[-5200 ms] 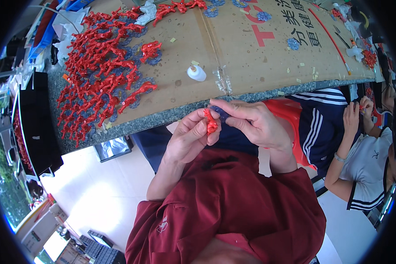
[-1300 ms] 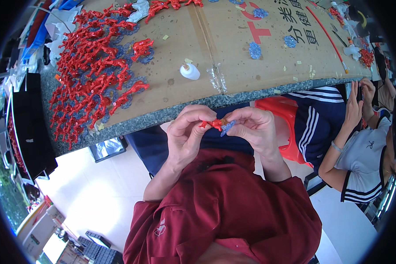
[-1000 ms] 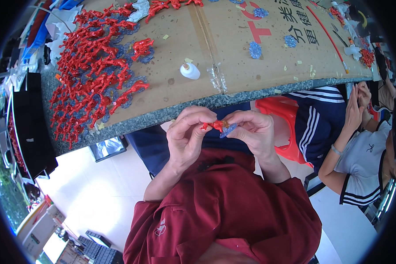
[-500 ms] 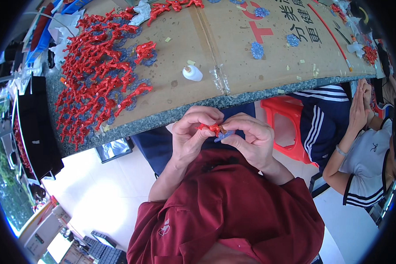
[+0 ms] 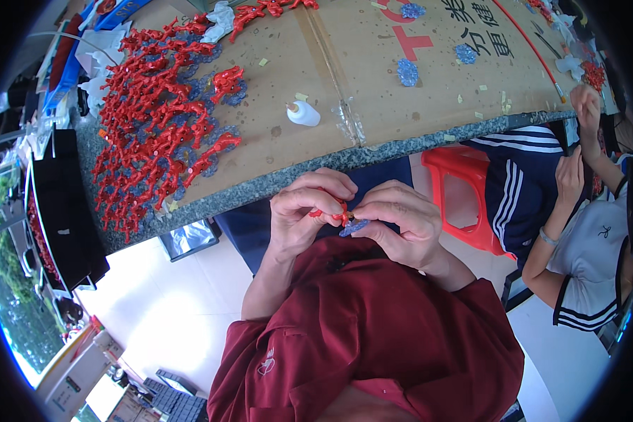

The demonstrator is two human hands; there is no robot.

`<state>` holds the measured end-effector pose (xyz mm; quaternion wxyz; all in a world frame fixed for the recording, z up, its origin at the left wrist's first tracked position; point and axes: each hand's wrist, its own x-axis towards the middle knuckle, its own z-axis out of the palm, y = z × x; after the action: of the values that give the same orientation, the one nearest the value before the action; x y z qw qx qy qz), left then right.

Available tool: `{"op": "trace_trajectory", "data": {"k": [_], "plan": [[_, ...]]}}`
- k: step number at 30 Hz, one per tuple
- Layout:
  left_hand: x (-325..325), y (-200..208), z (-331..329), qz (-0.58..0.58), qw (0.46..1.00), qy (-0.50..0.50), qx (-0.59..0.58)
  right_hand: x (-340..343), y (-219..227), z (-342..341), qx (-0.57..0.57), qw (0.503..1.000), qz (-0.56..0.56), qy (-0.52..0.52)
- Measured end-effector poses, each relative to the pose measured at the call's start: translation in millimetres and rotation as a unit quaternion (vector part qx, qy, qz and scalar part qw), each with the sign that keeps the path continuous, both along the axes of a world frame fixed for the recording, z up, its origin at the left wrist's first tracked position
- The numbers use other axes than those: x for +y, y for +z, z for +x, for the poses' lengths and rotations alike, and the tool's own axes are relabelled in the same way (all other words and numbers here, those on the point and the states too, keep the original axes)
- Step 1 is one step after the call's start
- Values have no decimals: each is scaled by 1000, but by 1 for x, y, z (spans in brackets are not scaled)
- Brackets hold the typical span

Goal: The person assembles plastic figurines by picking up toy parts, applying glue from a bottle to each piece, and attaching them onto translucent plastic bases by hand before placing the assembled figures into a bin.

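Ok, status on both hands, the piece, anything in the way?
Left hand pinching red figure. Right hand pinching blue base against it; whether joined, can't tell. White bottle on cardboard, clear of both hands.

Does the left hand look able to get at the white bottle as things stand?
Probably yes: nothing visible stands between the left hand and the white bottle on the cardboard, beyond the stone table edge. That hand, though, pinches a red figure, so it looks occupied.
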<state>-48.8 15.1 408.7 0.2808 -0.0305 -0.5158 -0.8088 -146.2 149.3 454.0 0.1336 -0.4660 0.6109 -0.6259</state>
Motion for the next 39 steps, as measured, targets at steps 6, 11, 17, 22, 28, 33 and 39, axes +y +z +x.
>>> {"op": "trace_trajectory", "data": {"k": [6,11,17,22,28,33,39], "plan": [[-4,5,4,-42,999,-18,-12,0,-4,3,10,1000,-23,-1],[-6,6,3,-92,996,6,-9,1,-8,1,16,1000,-23,9],[-12,9,3,-135,990,-18,24,2,-8,-1,35,998,-33,28],[-4,21,5,-157,984,43,-67,1,-20,-4,-107,992,-42,60],[-5,12,7,-165,985,52,-27,-1,-16,-1,-44,997,-48,50],[-1,1,6,-43,999,23,23,-2,7,9,56,998,-14,5],[1,0,6,32,998,17,61,-7,8,12,113,993,-16,-10]]}}
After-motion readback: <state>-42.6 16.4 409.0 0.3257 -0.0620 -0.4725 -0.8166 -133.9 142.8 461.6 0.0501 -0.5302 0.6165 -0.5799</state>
